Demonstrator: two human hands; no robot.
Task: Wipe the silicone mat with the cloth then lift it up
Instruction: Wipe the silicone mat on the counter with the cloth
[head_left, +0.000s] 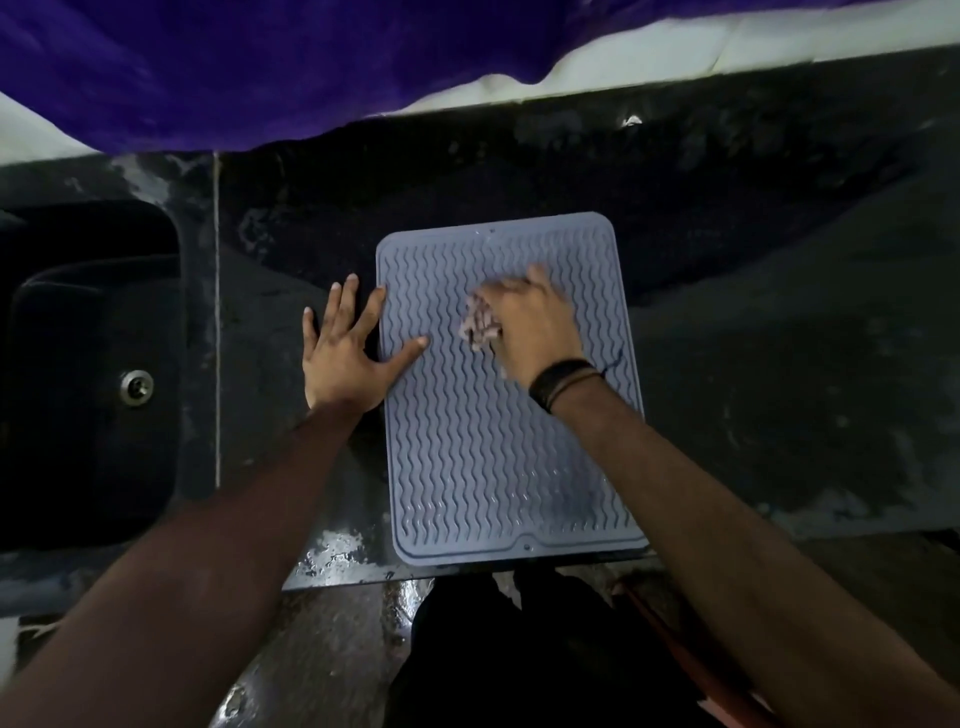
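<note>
A blue-grey silicone mat with wavy ridges lies flat on the dark counter, its near edge at the counter's front. My right hand is over the mat's upper middle and grips a small bunched pale cloth pressed against the ridges. My left hand lies flat with fingers spread on the mat's left edge; thumb and forefinger rest on the mat, the other fingers on the counter. Most of the cloth is hidden under my right hand.
A black sink with a metal drain sits in the counter to the left. Purple fabric hangs over the back wall. The wet dark counter extends to the right. Floor and my dark clothing show below the front edge.
</note>
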